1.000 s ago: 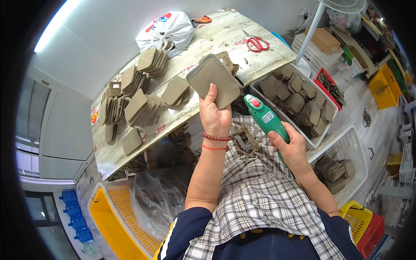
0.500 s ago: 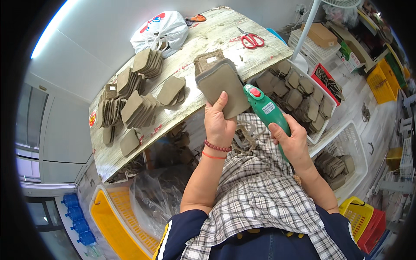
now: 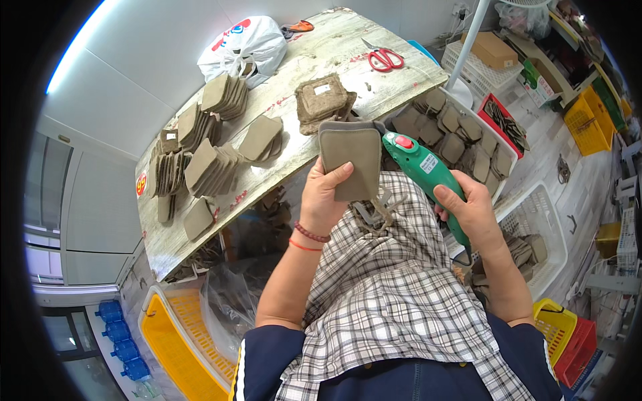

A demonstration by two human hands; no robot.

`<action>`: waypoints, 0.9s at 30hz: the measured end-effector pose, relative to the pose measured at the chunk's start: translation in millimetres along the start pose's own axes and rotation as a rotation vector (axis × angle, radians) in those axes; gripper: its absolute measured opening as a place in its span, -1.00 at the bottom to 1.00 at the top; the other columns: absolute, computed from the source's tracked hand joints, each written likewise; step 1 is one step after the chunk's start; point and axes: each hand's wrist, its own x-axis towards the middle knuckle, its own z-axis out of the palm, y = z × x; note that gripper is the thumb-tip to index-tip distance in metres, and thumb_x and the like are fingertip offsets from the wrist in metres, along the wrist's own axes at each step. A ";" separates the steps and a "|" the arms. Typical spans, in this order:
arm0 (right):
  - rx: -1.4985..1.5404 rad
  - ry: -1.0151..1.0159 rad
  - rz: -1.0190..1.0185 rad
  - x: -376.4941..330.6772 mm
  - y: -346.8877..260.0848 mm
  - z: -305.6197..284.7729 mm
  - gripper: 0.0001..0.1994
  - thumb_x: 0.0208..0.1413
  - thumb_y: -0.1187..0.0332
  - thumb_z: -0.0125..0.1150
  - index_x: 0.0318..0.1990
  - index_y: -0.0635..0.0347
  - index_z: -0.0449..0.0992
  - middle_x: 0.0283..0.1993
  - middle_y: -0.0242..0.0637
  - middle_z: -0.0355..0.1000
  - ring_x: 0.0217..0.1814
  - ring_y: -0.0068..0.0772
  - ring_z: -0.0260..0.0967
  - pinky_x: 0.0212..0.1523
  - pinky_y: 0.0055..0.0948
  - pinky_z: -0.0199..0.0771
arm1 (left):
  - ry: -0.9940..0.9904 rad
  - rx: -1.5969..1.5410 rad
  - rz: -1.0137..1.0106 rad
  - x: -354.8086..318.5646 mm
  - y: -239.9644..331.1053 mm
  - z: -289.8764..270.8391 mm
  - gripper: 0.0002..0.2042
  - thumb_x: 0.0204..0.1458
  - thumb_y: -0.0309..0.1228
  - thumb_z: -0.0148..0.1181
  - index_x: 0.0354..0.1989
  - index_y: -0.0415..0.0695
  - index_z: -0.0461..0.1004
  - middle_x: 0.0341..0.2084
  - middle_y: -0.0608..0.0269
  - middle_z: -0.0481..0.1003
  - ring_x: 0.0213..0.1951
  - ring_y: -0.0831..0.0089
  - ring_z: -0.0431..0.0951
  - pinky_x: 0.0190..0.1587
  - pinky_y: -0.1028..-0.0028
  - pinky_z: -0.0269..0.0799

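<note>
My left hand grips a flat grey-brown moulded pulp piece and holds it upright over my lap. My right hand is closed around a green electric hand cutter with a red button, whose nose touches the right edge of the pulp piece. Thin trimmed strips hang below the piece onto a checked cloth across my lap.
A worn wooden table carries several stacks of pulp pieces, a square pulp stack, red scissors and a white plastic bag. A white crate of pulp pieces stands to the right. A yellow basket lies lower left.
Both hands have drawn the pulp piece and the cutter closer to my body. The piece now stands upright with the cutter against its right edge.
</note>
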 end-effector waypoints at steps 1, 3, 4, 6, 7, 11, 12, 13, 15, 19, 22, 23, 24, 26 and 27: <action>-0.006 -0.024 0.000 -1.0 1.4 -4.9 -0.61 0.13 0.12 0.27 -0.12 0.33 0.47 -0.49 -0.44 0.39 -0.50 -0.72 0.28 -0.45 -0.63 0.36 | -0.002 0.039 -0.023 0.5 5.6 -3.4 -0.63 0.08 -0.63 0.13 0.09 -0.21 0.34 -0.05 0.14 0.49 -0.04 0.30 0.54 0.01 0.26 0.50; -0.030 -0.049 -0.013 -3.3 2.7 -10.7 -0.58 0.12 0.11 0.28 -0.09 0.33 0.47 -0.49 -0.45 0.38 -0.48 -0.71 0.29 -0.45 -0.63 0.36 | -0.006 0.116 -0.070 2.3 16.3 -9.8 -0.62 0.05 -0.63 0.16 0.09 -0.23 0.34 -0.08 0.14 0.51 -0.09 0.34 0.56 -0.03 0.30 0.53; -0.046 -0.056 -0.009 -5.1 1.5 -12.3 -0.58 0.11 0.11 0.29 -0.08 0.32 0.47 -0.48 -0.45 0.39 -0.48 -0.71 0.30 -0.45 -0.63 0.36 | -0.025 0.133 -0.090 3.3 20.5 -11.8 -0.61 0.04 -0.65 0.16 0.08 -0.24 0.35 -0.09 0.14 0.51 -0.09 0.36 0.56 -0.04 0.34 0.53; -0.097 -0.071 0.014 -8.5 0.0 -17.1 -0.57 0.10 0.12 0.30 -0.06 0.31 0.47 -0.47 -0.45 0.40 -0.46 -0.70 0.31 -0.43 -0.62 0.36 | -0.048 0.197 -0.147 3.8 30.7 -13.3 -0.62 0.04 -0.66 0.15 0.07 -0.24 0.35 -0.09 0.15 0.51 -0.10 0.36 0.56 -0.04 0.36 0.53; -0.133 -0.080 0.033 -9.9 -0.4 -20.5 -0.57 0.09 0.12 0.31 -0.05 0.31 0.47 -0.46 -0.44 0.41 -0.45 -0.70 0.31 -0.42 -0.61 0.36 | -0.061 0.228 -0.175 3.8 35.3 -12.9 -0.62 0.03 -0.67 0.15 0.07 -0.24 0.36 -0.09 0.15 0.51 -0.10 0.36 0.56 -0.04 0.36 0.53; -0.301 -0.082 -0.009 -14.7 0.0 -22.6 -0.55 0.05 0.14 0.34 -0.03 0.29 0.47 -0.42 -0.39 0.45 -0.42 -0.66 0.35 -0.37 -0.58 0.39 | -0.077 0.334 -0.288 2.9 46.3 -9.4 -0.53 0.02 -0.68 0.14 0.16 -0.27 0.30 -0.08 0.16 0.51 -0.10 0.39 0.56 -0.04 0.39 0.52; -0.319 -0.078 -0.020 -15.7 -0.4 -21.7 -0.55 0.05 0.14 0.34 -0.03 0.30 0.47 -0.41 -0.38 0.46 -0.42 -0.65 0.35 -0.36 -0.58 0.39 | -0.071 0.365 -0.306 2.5 46.6 -8.5 -0.53 0.01 -0.67 0.16 0.16 -0.27 0.30 -0.08 0.15 0.50 -0.10 0.39 0.56 -0.03 0.38 0.51; -0.336 -0.074 -0.031 -16.6 -1.4 -20.0 -0.55 0.04 0.14 0.34 -0.04 0.30 0.47 -0.41 -0.37 0.46 -0.41 -0.64 0.36 -0.35 -0.57 0.40 | -0.065 0.396 -0.324 1.7 46.6 -7.8 -0.53 0.01 -0.66 0.17 0.16 -0.28 0.30 -0.07 0.13 0.50 -0.10 0.38 0.55 -0.02 0.37 0.50; -0.346 -0.060 -0.050 -17.3 -0.8 -16.2 -0.56 0.04 0.14 0.35 -0.04 0.30 0.48 -0.40 -0.36 0.47 -0.40 -0.64 0.36 -0.35 -0.56 0.40 | -0.058 0.411 -0.359 0.1 45.2 -7.0 -0.53 0.01 -0.64 0.17 0.15 -0.28 0.30 -0.08 0.13 0.50 -0.10 0.38 0.55 -0.02 0.37 0.50; -0.294 -0.030 -0.045 -14.5 8.9 -6.1 -0.57 0.05 0.13 0.33 -0.05 0.29 0.49 -0.40 -0.37 0.46 -0.40 -0.64 0.37 -0.36 -0.56 0.39 | -0.057 0.376 -0.416 -2.5 33.6 -7.3 -0.54 0.01 -0.67 0.16 0.15 -0.26 0.32 -0.11 0.18 0.52 -0.14 0.42 0.57 -0.04 0.40 0.51; -0.229 -0.034 -0.021 -10.8 15.9 -1.7 -0.57 0.07 0.11 0.32 -0.07 0.29 0.49 -0.44 -0.38 0.45 -0.43 -0.65 0.36 -0.39 -0.57 0.38 | -0.069 0.393 -0.466 -3.6 29.6 -7.0 -0.53 0.02 -0.68 0.15 0.17 -0.24 0.32 -0.10 0.20 0.52 -0.13 0.44 0.56 -0.03 0.42 0.50; -0.206 -0.039 -0.014 -9.4 17.1 -1.5 -0.58 0.07 0.11 0.31 -0.08 0.29 0.50 -0.45 -0.38 0.44 -0.45 -0.65 0.35 -0.40 -0.57 0.37 | -0.074 0.402 -0.486 -3.7 29.1 -6.8 -0.52 0.02 -0.69 0.14 0.17 -0.23 0.32 -0.09 0.20 0.51 -0.12 0.45 0.55 -0.02 0.42 0.49; -0.181 -0.054 0.006 -8.1 16.2 -1.4 -0.59 0.08 0.11 0.30 -0.09 0.29 0.50 -0.47 -0.39 0.43 -0.46 -0.66 0.33 -0.42 -0.58 0.36 | -0.071 0.409 -0.491 -4.4 29.3 -6.8 -0.55 0.01 -0.69 0.15 0.14 -0.24 0.33 -0.11 0.20 0.51 -0.13 0.46 0.55 -0.04 0.43 0.49; -0.131 -0.083 0.047 -5.5 12.6 -2.0 -0.60 0.09 0.11 0.29 -0.13 0.31 0.50 -0.50 -0.41 0.41 -0.50 -0.68 0.30 -0.46 -0.60 0.33 | -0.065 0.423 -0.500 -5.2 30.5 -5.9 -0.59 -0.01 -0.69 0.15 0.07 -0.26 0.35 -0.16 0.21 0.51 -0.16 0.48 0.54 -0.08 0.44 0.49; -0.109 -0.106 0.062 -4.8 11.0 -3.3 -0.61 0.10 0.11 0.28 -0.14 0.31 0.50 -0.51 -0.41 0.40 -0.52 -0.68 0.29 -0.48 -0.60 0.32 | -0.081 0.470 -0.490 -5.1 33.2 -7.4 -0.63 -0.02 -0.69 0.15 0.01 -0.26 0.36 -0.19 0.23 0.50 -0.18 0.50 0.53 -0.09 0.46 0.49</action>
